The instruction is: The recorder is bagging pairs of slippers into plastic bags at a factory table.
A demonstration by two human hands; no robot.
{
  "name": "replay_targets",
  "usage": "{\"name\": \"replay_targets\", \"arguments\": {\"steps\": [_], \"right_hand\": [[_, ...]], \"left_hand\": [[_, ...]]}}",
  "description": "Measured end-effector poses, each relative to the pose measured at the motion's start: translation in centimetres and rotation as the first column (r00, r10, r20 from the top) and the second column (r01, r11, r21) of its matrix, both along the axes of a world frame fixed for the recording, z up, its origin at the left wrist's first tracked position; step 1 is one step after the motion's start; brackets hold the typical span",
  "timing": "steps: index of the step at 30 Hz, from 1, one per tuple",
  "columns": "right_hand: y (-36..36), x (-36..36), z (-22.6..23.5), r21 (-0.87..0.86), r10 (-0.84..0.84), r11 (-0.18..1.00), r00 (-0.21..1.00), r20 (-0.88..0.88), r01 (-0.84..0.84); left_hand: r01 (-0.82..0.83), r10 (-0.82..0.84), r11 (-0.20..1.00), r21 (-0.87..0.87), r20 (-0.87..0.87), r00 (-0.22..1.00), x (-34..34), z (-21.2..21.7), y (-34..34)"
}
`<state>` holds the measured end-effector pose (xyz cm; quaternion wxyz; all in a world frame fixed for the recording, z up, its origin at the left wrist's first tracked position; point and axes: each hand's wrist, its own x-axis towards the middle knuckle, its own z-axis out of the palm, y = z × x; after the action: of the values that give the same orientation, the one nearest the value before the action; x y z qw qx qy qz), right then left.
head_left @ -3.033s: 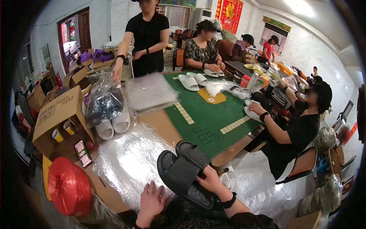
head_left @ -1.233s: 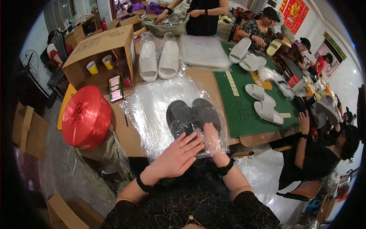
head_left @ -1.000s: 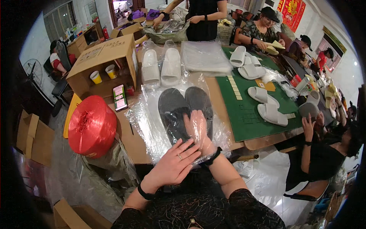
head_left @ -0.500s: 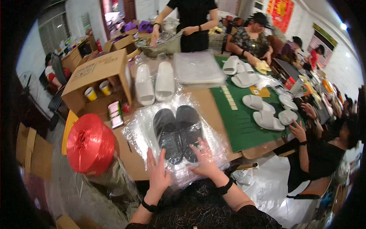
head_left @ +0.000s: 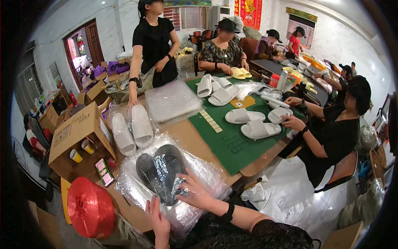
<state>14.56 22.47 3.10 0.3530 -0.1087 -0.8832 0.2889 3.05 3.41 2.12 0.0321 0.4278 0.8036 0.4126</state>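
A pair of dark grey slippers (head_left: 159, 170) lies on a stack of clear plastic bags (head_left: 207, 176) on the brown table in front of me. My right hand (head_left: 194, 191) grips the crinkled plastic at the heel end of the slippers. My left hand (head_left: 157, 216) rests flat on the plastic stack near the table's front edge, fingers together, just below the slippers.
A pair of white slippers in a bag (head_left: 132, 128) lies beyond. A cardboard box (head_left: 78, 137) with cups and a red twine spool (head_left: 90, 207) stand at left. A green mat (head_left: 232, 139) with white slippers lies to the right; several people work around the table.
My view has swung back up toward the room. My right hand has closed on the plastic at the slippers' heels, and my left hand has slid down to the stack's near edge.
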Motion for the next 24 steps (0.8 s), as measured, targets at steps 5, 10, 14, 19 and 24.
{"name": "replay_targets", "arguments": {"steps": [5, 10, 14, 19, 24], "right_hand": [[-0.6, -1.3, -3.0, -0.194, -0.252, 0.949, 0.968, 0.005, 0.248], [0.0, -0.2, -1.7, -0.171, -0.204, 0.949, 0.929, 0.308, 0.265], [-0.8, 0.5, -2.1, 0.093, -0.328, 0.944, 0.873, 0.362, 0.316], [-2.6, 2.3, -1.6, 0.051, -0.304, 0.945, 0.809, 0.503, 0.324], [-1.9, 1.9, -2.0, 0.162, -0.319, 0.947, 0.885, 0.34, 0.279]], "left_hand": [[-0.019, 0.013, 0.996, 0.085, 0.064, 0.998, 0.7, 1.6, 0.4], [-0.173, -0.159, 0.911, 0.375, 0.703, 0.693, 0.2, 1.0, 0.6], [-0.245, -0.301, 0.85, 0.466, 0.812, 0.5, -0.2, 0.1, 0.9], [-0.241, -0.464, 0.784, 0.572, 0.798, 0.386, -0.1, -1.7, 1.0], [-0.132, -0.454, 0.84, 0.526, 0.815, 0.36, 0.0, -0.7, 1.8]]}}
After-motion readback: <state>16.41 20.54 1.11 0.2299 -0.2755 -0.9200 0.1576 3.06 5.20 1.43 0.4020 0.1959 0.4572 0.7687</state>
